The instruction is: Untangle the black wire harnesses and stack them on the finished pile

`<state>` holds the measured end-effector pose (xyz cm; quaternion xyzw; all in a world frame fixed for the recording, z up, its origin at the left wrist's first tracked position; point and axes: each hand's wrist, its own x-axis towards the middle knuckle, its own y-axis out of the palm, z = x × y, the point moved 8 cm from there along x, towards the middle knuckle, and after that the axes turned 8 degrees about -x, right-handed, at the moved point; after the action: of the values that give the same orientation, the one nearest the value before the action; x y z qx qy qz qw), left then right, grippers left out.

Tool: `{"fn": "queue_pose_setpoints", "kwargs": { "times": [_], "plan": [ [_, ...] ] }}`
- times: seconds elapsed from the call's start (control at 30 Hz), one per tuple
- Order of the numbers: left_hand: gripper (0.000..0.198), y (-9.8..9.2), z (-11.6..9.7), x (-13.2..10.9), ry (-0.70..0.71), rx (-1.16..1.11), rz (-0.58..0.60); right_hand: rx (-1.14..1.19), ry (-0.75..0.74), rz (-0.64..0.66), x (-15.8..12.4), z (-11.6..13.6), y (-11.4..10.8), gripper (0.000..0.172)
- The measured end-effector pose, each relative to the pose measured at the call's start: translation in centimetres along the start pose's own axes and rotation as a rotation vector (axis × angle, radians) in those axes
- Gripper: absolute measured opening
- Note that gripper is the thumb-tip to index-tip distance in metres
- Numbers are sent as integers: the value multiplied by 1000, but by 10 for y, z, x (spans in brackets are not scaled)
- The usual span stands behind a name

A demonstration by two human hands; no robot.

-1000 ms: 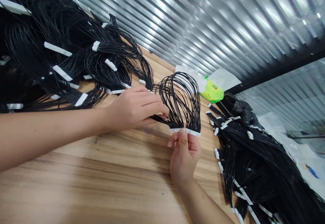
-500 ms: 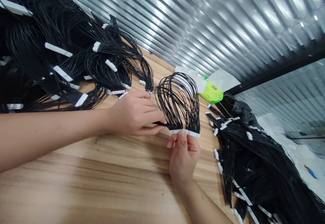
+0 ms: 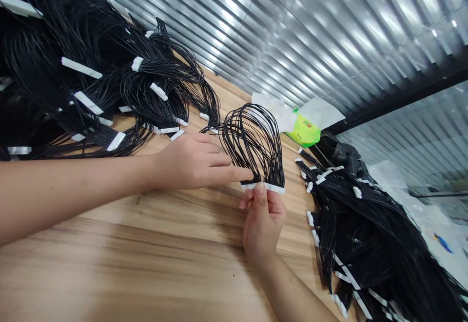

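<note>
A wiring harness of looped black wires (image 3: 273, 139) stands up from a long white connector (image 3: 275, 188). My right hand (image 3: 263, 224) pinches this connector from below, thumb in front. From the left, my left hand (image 3: 195, 161) reaches across with its index finger stretched out, the tip against the wires just above the connector's left part. Its other fingers overlap and are partly hidden, and I see nothing gripped in them. Some of the harness wires run leftward behind the left hand, where their far end is hidden.
A large heap of black harnesses with white connectors (image 3: 81, 67) lies at the left. Another pile (image 3: 380, 224) covers the right side of the wooden table (image 3: 153, 254). Behind are a bright green packet (image 3: 304, 131), white paper (image 3: 272, 110) and a corrugated metal wall (image 3: 292, 34).
My left hand has let go of the dark strand it pinched beside the connector, and its index finger has straightened to the right over the wires. My right hand keeps its pinch.
</note>
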<state>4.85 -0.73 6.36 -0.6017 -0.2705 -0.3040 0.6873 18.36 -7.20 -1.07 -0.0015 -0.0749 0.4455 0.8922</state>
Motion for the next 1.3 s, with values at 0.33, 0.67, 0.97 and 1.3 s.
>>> {"fn": "queue_pose_setpoints", "kwargs": {
  "times": [0.33,0.67,0.97,1.3],
  "plan": [
    [30,-1,-1,-1,34,23,23,83,12,10,0,-2,1,32],
    [28,0,-1,-2,11,27,29,66,8,13,0,-2,1,31],
    [17,-4,2,1,-50,-16,-57,33,-25,-19,0,3,0,32],
    [21,-4,7,0,-112,-67,-27,57,-69,-1,-2,7,-1,30]
  ]
}}
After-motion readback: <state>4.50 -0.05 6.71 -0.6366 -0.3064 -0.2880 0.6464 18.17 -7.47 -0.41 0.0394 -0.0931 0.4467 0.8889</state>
